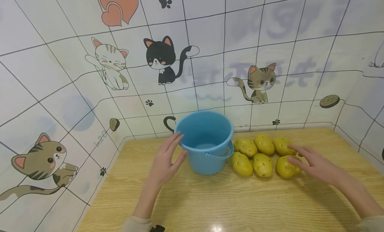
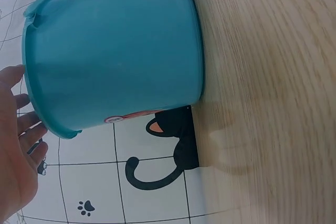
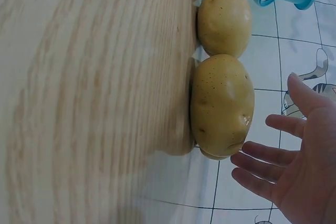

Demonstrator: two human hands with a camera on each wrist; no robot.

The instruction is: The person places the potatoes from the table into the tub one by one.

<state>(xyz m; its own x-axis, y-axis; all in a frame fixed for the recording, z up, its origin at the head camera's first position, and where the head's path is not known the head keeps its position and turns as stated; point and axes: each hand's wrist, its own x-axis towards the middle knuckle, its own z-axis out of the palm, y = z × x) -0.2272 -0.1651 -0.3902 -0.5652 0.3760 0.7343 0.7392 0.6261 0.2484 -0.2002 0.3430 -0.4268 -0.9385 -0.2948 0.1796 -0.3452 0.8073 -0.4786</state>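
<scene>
A blue bucket [image 1: 207, 158] stands upright on the wooden table, its handle hanging down at the front right. At its left rim is my left hand [image 1: 164, 160], fingers extended and fingertips right at the edge; the left wrist view shows them beside the rim of the bucket [image 2: 115, 51]. Several yellow potatoes [image 1: 263, 165] lie in two rows just right of the bucket. My right hand [image 1: 318, 165] reaches over the right end of the rows with loosely spread fingers, nothing held. In the right wrist view its fingertips are close beside the nearest potato [image 3: 223, 106].
The light wooden tabletop [image 1: 228, 202] runs up to a white tiled-pattern wall [image 1: 210, 88] with cartoon cats at the back. More patterned wall [image 1: 36, 108] rises along the left side, and another wall stands at the right.
</scene>
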